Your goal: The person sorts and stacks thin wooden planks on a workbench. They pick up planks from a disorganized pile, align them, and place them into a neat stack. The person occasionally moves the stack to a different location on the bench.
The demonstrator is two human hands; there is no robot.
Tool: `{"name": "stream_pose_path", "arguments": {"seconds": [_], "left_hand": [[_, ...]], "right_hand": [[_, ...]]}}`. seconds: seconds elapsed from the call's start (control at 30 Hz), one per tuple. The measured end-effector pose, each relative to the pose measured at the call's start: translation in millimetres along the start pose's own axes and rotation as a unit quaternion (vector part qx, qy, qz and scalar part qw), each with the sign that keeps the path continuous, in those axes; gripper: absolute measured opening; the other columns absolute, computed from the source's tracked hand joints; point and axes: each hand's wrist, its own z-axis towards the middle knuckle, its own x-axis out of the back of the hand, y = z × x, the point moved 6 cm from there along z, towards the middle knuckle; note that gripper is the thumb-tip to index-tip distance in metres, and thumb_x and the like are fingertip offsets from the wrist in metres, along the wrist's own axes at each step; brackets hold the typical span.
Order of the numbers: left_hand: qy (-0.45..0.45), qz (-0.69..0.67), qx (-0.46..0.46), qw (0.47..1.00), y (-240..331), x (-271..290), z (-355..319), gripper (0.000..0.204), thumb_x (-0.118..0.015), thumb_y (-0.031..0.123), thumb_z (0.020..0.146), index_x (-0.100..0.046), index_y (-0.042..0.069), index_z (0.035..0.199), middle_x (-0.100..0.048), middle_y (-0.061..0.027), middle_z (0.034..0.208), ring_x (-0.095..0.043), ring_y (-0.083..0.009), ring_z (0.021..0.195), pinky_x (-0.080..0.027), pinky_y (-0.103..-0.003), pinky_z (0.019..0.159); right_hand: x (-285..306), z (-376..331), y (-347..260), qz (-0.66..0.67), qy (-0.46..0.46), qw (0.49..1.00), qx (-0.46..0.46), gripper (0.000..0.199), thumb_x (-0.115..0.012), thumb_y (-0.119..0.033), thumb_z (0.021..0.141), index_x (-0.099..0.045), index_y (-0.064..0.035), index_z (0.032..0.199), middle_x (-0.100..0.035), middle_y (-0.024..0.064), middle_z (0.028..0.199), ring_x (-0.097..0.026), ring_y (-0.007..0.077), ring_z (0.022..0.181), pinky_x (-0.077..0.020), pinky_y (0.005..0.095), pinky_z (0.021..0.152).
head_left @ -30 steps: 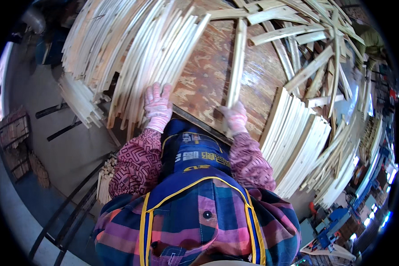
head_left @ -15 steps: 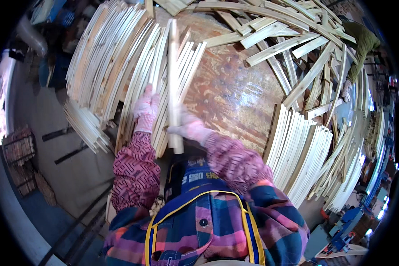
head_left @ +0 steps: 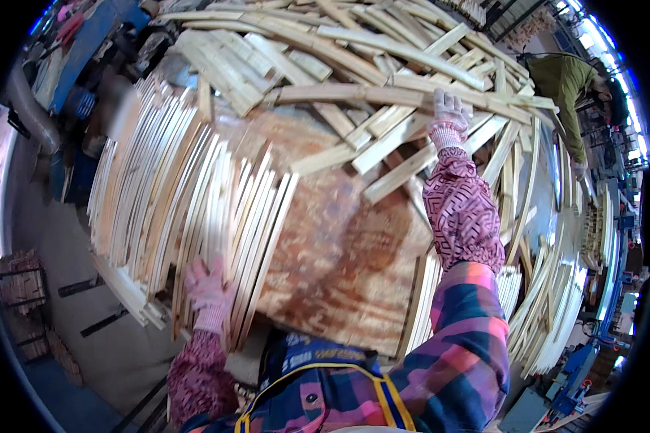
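My left hand (head_left: 209,294), in a pale pink glove, lies with its fingers apart on the near ends of a row of upright-set wooden strips (head_left: 256,224) at left. My right hand (head_left: 449,119), gloved alike, is stretched out to the far right over a heap of loose wooden strips (head_left: 412,83). Its fingers extend over a long strip (head_left: 383,94) that crosses the heap; whether they press on it is hard to tell. No strip is lifted in either hand. Patterned pink sleeve covers are on both forearms.
A worn plywood tabletop (head_left: 339,267) lies between the rows. More strips (head_left: 422,296) are stacked in a row at the right, partly behind my right arm. A person in an olive jacket (head_left: 560,83) is at the far right. Blue machinery (head_left: 567,379) stands at the lower right.
My right hand has let go of the strip it held upright near the left row and has reached far right to the heap. My left hand has slid back toward me along the row.
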Motion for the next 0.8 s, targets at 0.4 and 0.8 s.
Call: {"name": "stream_pose_path", "arguments": {"seconds": [0.4, 0.8], "left_hand": [[-0.278, -0.943, 0.124, 0.135, 341, 47, 155, 0.048, -0.064, 0.013, 0.091, -0.046, 0.005, 0.134, -0.063, -0.0194, 0.114, -0.065, -0.0332, 0.102, -0.056, -0.051, 0.090], [0.109, -0.235, 0.023, 0.966, 65, 6, 15, 0.064, -0.075, 0.031, 0.080, -0.052, 0.016, 0.138, -0.057, -0.0189, 0.128, -0.052, -0.0322, 0.122, -0.047, -0.039, 0.099]], "right_hand": [[-5, -14, 7, 0.273, -0.212, 0.910, 0.230, 0.053, -0.063, -0.031, 0.087, -0.053, -0.0080, 0.134, -0.057, 0.0151, 0.133, -0.052, 0.0275, 0.126, -0.0365, 0.0387, 0.112], [115, -43, -80, 0.186, -0.074, 0.935, 0.294, 0.062, -0.066, -0.020, 0.080, -0.050, -0.0230, 0.140, -0.064, 0.0090, 0.111, -0.061, 0.0289, 0.107, -0.0492, 0.0430, 0.091]]}}
